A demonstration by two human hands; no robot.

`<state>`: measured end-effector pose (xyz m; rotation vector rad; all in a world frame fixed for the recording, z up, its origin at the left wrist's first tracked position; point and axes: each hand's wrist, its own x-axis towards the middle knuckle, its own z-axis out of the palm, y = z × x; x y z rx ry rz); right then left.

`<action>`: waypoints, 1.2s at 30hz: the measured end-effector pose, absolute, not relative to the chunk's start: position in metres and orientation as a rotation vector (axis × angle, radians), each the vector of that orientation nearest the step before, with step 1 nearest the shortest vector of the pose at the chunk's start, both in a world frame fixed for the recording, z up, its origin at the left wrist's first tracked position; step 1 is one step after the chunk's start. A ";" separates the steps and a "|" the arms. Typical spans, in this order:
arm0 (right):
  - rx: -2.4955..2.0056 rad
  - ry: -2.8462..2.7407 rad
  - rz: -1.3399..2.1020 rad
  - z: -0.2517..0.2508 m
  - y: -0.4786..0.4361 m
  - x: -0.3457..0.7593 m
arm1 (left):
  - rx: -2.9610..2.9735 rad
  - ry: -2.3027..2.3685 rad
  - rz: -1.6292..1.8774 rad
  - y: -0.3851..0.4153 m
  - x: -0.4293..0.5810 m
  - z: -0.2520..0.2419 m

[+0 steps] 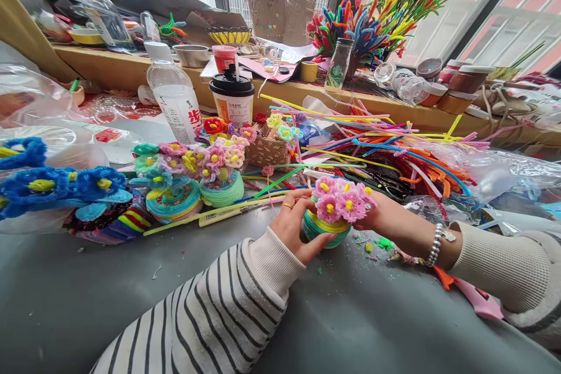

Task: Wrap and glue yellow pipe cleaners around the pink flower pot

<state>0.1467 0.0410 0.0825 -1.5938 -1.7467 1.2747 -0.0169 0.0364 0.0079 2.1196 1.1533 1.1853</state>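
Observation:
A small round pot wrapped in teal and yellow pipe cleaner stands on the grey table. Pink fuzzy flowers with yellow centres fill its top. My left hand is wrapped around the pot's left side, thumb at the front. At the right edge of the flowers is my right hand, its fingers bent against them and partly hidden behind the petals. Left of my hands stand similar pots, a mint one and a striped one, topped with pastel flowers.
Loose coloured pipe cleaners lie heaped behind my hands. A box cutter lies left of my left hand. Green scraps and glitter dot the table. Further back are a plastic bottle, a lidded cup and a woven basket.

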 end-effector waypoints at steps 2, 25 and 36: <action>-1.586 -1.743 1.304 0.082 0.041 0.148 | 2.084 1.134 1.193 0.036 -0.017 0.008; -1.595 -1.714 1.348 0.080 0.042 0.149 | 2.122 1.085 1.195 0.038 -0.017 0.009; -1.547 -1.686 1.340 0.075 0.042 0.151 | 2.101 1.110 1.162 0.038 -0.018 0.010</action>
